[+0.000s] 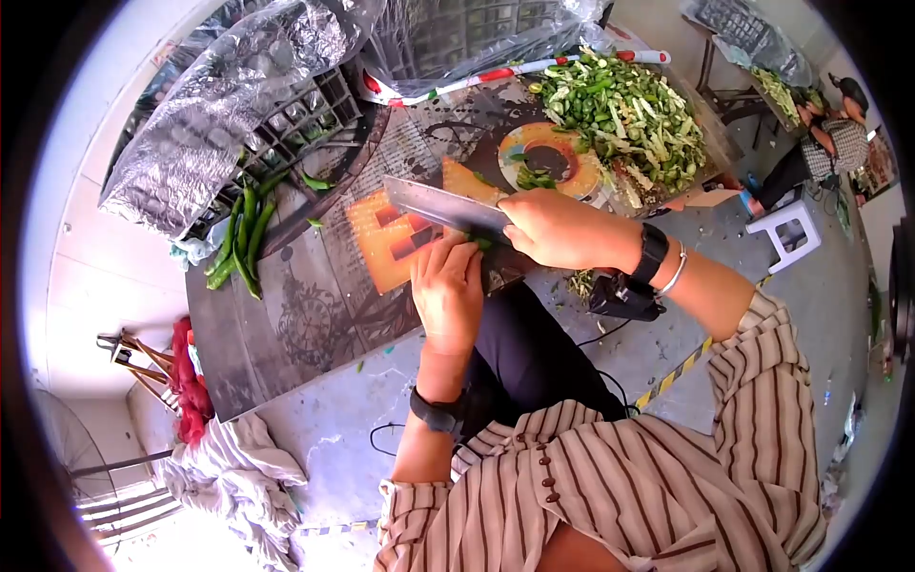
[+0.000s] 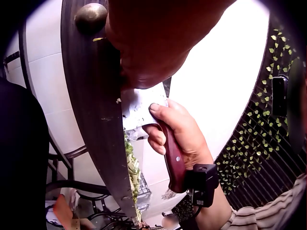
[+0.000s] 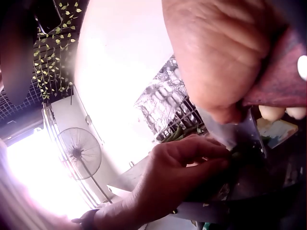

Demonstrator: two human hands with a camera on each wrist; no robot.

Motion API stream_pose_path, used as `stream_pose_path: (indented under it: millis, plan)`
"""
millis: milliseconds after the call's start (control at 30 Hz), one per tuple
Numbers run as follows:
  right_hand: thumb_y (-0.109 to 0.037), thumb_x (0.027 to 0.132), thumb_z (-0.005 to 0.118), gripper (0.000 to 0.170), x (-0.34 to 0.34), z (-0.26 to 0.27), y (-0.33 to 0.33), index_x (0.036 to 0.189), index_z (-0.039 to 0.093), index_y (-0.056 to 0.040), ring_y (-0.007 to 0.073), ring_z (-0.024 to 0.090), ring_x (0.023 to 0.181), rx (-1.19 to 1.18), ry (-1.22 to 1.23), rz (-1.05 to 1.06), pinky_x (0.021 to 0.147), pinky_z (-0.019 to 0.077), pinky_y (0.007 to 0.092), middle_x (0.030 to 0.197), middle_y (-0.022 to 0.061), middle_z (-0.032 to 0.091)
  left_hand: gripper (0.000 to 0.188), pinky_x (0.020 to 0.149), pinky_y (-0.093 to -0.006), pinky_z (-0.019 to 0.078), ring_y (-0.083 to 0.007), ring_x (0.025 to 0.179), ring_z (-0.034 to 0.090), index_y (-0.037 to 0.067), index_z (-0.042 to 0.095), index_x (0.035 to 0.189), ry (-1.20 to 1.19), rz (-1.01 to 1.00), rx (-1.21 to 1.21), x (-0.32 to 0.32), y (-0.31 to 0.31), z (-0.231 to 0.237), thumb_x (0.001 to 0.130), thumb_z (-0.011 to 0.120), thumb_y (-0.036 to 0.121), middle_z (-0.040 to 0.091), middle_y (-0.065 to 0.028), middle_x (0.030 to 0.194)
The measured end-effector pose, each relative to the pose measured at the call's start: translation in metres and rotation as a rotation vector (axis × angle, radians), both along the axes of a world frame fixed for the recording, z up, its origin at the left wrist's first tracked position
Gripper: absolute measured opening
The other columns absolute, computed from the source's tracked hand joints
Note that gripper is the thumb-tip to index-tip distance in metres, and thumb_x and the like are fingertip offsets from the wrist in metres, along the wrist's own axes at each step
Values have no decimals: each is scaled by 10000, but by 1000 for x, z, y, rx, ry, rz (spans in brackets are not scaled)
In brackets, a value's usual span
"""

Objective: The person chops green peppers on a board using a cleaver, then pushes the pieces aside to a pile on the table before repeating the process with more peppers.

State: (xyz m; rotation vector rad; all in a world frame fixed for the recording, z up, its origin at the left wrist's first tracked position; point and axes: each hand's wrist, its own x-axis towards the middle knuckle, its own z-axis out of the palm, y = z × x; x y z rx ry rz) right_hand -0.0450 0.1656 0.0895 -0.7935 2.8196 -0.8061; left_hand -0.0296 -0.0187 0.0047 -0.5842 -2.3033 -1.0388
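My right hand (image 1: 558, 229) grips the dark red wooden handle (image 2: 176, 163) of a cleaver, its thumb lying against the blade near the handle. The broad steel cleaver blade (image 1: 443, 205) points left across the table, just beyond my left hand (image 1: 448, 291). With bent fingers, that hand pinches a green pepper (image 1: 481, 243) on the table by the near edge; most of the pepper is hidden by the fingers and blade. Several whole long green peppers (image 1: 246, 234) lie at the left. A large heap of chopped green pepper (image 1: 629, 119) is at the far right.
Behind the peppers stands a black plastic crate (image 1: 305, 119) under silvery wrap (image 1: 238, 86). A red-and-white tube (image 1: 515, 70) runs along the back of the patterned table (image 1: 315, 315). A white stool (image 1: 786, 234) and another person (image 1: 834, 143) are off to the right.
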Motion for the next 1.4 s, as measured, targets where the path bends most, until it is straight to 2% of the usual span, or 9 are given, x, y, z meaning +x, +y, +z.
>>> stream_pose_path:
  millis: [333,400,533,633,767,1000,1067,1233,1400]
  plan:
    - [-146,899,559,234,-16,-5,-11,878,542,87,445,616,783,-1,-28,-12,698,469,484,795,289,607,102,848,-358,427,-228,910,621,104,695,878,32,81,-75,1,1,-2,779,715,108,673,-7,918]
    - [-158,898,549,258,-20,-5,-8,921,552,98,449,624,769,-78,-109,-132,688,477,477,781,292,616,105,851,-359,428,-228,912,621,104,694,883,28,70,-66,1,0,-2,780,715,108,672,-8,921]
    - [-149,906,522,252,-22,-5,5,946,550,98,448,609,787,-82,84,-199,707,471,468,806,309,592,101,834,-336,434,-213,880,625,96,704,864,96,55,-39,0,0,-3,768,734,89,680,-10,916]
    - [-126,881,505,252,-11,0,8,919,580,112,469,612,789,-140,179,-173,727,482,515,809,311,617,105,837,-337,435,-219,884,619,98,700,869,98,60,-44,1,0,-3,769,734,92,674,-15,927]
    - [-117,877,537,193,7,3,-1,840,547,73,457,606,777,-56,109,-79,707,477,514,780,282,605,104,836,-342,430,-225,898,615,95,698,867,91,63,-56,0,1,-2,769,731,91,667,-19,925]
    - [-118,895,556,174,11,-4,-9,864,503,44,428,582,818,5,73,-25,724,456,496,832,235,577,99,840,-359,421,-233,915,605,103,687,868,59,85,-61,3,2,-1,774,719,99,655,-17,921]
    - [-66,850,525,146,10,0,-12,889,563,70,423,623,797,68,112,8,697,488,495,824,241,620,106,842,-350,417,-226,909,611,100,699,862,45,90,-57,4,2,0,761,729,85,663,-19,909]
    - [-44,823,522,155,4,8,-15,899,572,81,421,626,796,107,57,60,706,492,489,817,239,623,123,843,-358,428,-238,892,616,79,703,864,95,72,-37,4,-1,2,747,728,50,670,-41,900]
    - [-35,803,531,160,4,11,-15,891,580,90,424,628,800,105,-21,55,721,496,485,835,248,628,121,795,-364,438,-262,865,588,84,681,899,114,85,140,1,-16,42,788,709,46,654,-43,924]
